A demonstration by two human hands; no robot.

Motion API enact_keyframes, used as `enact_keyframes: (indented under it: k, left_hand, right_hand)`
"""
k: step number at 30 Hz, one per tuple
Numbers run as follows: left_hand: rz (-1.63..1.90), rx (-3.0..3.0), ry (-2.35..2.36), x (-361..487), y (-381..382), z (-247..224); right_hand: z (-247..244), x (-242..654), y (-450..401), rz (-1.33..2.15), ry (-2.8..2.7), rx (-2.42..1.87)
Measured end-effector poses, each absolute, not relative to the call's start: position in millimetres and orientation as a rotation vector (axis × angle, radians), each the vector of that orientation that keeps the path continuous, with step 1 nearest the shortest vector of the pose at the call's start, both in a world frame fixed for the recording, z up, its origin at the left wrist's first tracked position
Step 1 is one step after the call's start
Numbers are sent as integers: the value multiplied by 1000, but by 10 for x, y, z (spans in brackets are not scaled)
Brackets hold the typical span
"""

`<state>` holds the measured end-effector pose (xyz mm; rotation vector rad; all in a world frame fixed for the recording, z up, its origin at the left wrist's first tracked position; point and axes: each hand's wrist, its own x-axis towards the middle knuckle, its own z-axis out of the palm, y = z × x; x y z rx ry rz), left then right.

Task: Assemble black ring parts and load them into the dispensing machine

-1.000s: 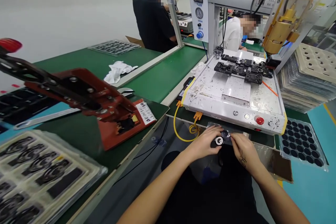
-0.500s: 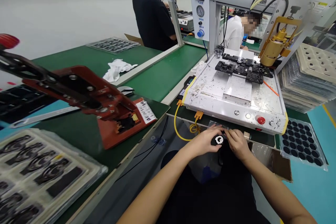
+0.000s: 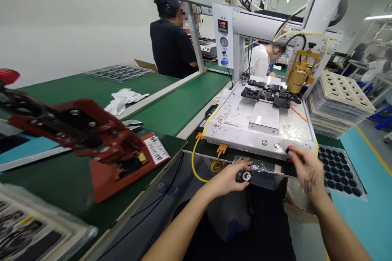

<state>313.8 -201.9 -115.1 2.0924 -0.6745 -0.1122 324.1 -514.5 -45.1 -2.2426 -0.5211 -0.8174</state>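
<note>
My left hand (image 3: 233, 177) is closed around a small black round part (image 3: 245, 176) with a white ring face, held just in front of the bench edge. A clear plastic film (image 3: 259, 166) lies on the edge beside it. My right hand (image 3: 306, 169) is at the front right of the white machine base (image 3: 235, 138), its fingertips over the red button (image 3: 289, 149), which they partly cover. Those fingers look bent together, and whether anything is between them is hidden. Black fixtures (image 3: 269, 94) sit on the machine's plate, below a gold cylinder (image 3: 298, 76).
A red hand press (image 3: 107, 179) stands on the left bench, near trays of parts (image 3: 27, 228). On the right are stacked trays (image 3: 339, 98) and a sheet of black discs (image 3: 339, 171). Two people (image 3: 173, 45) work behind. Yellow cable (image 3: 193, 163) hangs at the bench edge.
My right hand has left the black part and moved right to the red button. My left hand still holds the part. The camera view has tilted up and shifted.
</note>
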Motion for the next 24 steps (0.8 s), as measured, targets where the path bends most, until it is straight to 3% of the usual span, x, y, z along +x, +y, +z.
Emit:
enact_keyframes:
  k: [4,9,12,16,20,24]
  left_hand:
    - [-81,2104,-668,3120,-2062,-1168]
    - [-52,2088,-648,3086,-2119,-1208]
    - [-32,2079,-617,3049,-2187,-1234]
    - [-31,2071,-616,3007,-2239,-1226]
    - [-26,2054,-628,3000,-2141,-1207]
    - [-9,2066,-653,3004,-2006,-1221]
  right_hand:
    - [46,3971,-5561,-837,-432,-2438]
    - [99,3993,-5520,-923,-443,-2518]
    - [-121,3546,-5130,-925,-604,-2442]
    - [-715,3219,-4519,-370,-994,-2203]
    - [-1225,3387,-4261,-383,-923,-2208]
    - [-1379,3470,-4288,-396,-944,-2250]
